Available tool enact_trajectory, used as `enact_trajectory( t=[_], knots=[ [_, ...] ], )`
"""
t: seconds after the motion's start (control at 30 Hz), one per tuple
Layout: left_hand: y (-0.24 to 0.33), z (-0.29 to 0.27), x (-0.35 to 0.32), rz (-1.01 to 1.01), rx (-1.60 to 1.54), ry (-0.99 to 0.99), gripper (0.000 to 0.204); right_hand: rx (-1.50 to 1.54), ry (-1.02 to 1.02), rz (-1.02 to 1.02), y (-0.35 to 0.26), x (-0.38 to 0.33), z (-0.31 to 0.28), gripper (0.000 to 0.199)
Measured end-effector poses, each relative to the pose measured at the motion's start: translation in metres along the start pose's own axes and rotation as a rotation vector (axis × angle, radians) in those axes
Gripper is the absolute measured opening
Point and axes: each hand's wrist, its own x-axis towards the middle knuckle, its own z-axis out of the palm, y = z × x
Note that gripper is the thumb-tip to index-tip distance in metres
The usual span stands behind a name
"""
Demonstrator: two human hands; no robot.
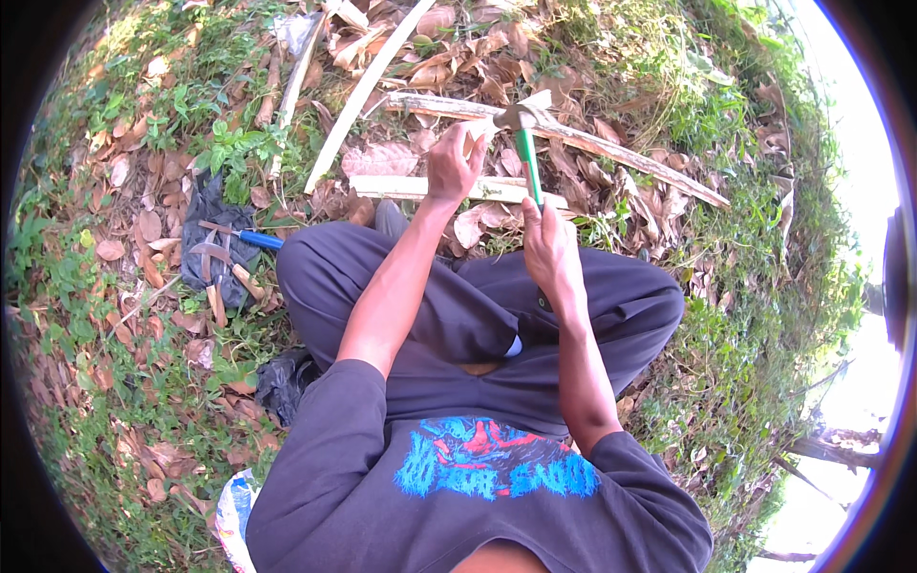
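1. The right hand (pixel 546 234) is wrapped in a fist around the lower end of a hammer's green handle (pixel 527 167), holding it upright in front of the person's crossed legs.
2. The hammer's grey metal head (pixel 517 116) sits at the top of the handle, raised above the ground.
3. The left hand (pixel 453 162) is just left of the hammer head, fingers curled in a pinch; what they hold is too small to tell.
4. Below both hands, a pale split piece of wood (pixel 420 187) lies flat across the dry leaves, just beyond the knees.
5. Farther off, a long rough stick (pixel 611 145) runs from the centre to the right, passing behind the hammer head.
6. To the left, a sickle (pixel 218 256) and a blue-handled tool (pixel 250 236) lie on a dark cloth (pixel 205 205) among leaves and grass.
7. A black bag (pixel 282 382) lies near the left knee.
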Motion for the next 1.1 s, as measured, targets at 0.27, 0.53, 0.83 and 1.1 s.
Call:
enact_trajectory(
  t=[0.27, 0.53, 0.83, 1.1],
  knots=[
    [-0.006, 0.003, 0.001, 0.073, 0.026, 0.047, 0.022, -0.343, 0.089, -0.459, 0.005, 0.003, -0.003, 0.027],
    [0.010, 0.001, 0.004, 0.005, -0.011, -0.033, 0.022, -0.266, 0.155, -0.422, 0.021, 0.005, 0.020, 0.031],
    [0.009, 0.004, 0.003, 0.005, -0.071, 0.009, 0.021, -0.232, 0.228, -0.289, 0.007, -0.006, 0.026, 0.038],
    [0.006, 0.000, -0.002, -0.055, -0.059, -0.011, 0.021, -0.001, 0.001, 0.288, -0.059, -0.009, -0.008, 0.037]
  ],
)
